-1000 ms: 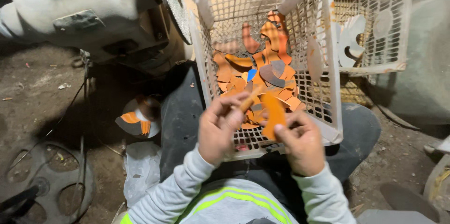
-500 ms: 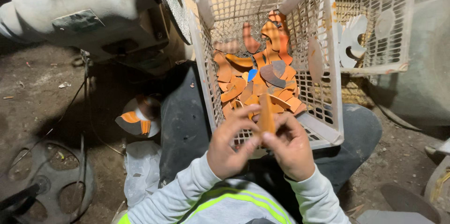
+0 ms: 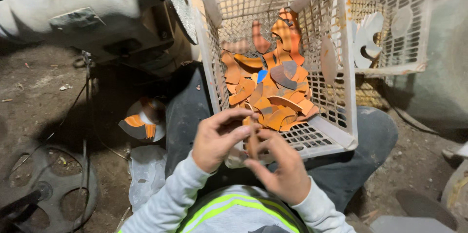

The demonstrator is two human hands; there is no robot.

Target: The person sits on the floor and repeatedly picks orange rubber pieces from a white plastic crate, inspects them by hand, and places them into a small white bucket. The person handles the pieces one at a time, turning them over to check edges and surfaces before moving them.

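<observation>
My left hand [image 3: 218,138] and my right hand [image 3: 282,169] meet just in front of a white plastic mesh basket [image 3: 331,91] resting on my lap. Between the fingertips of both hands I hold a thin orange-brown flat piece [image 3: 253,141] edge-on. The basket holds a heap of several orange and grey curved cut-out pieces [image 3: 270,89]. My sleeves are grey, with a yellow-green reflective vest below.
A second white mesh basket [image 3: 395,23] with pale pieces stands behind on the right. A grey machine with a disc [image 3: 97,13] is at upper left. Orange scraps in a small dish [image 3: 144,121] lie on the dirt floor, with a metal wheel [image 3: 44,189] at lower left.
Both hands have drawn back from the basket toward my body, and the orange piece has turned from flat to edge-on between my fingers.
</observation>
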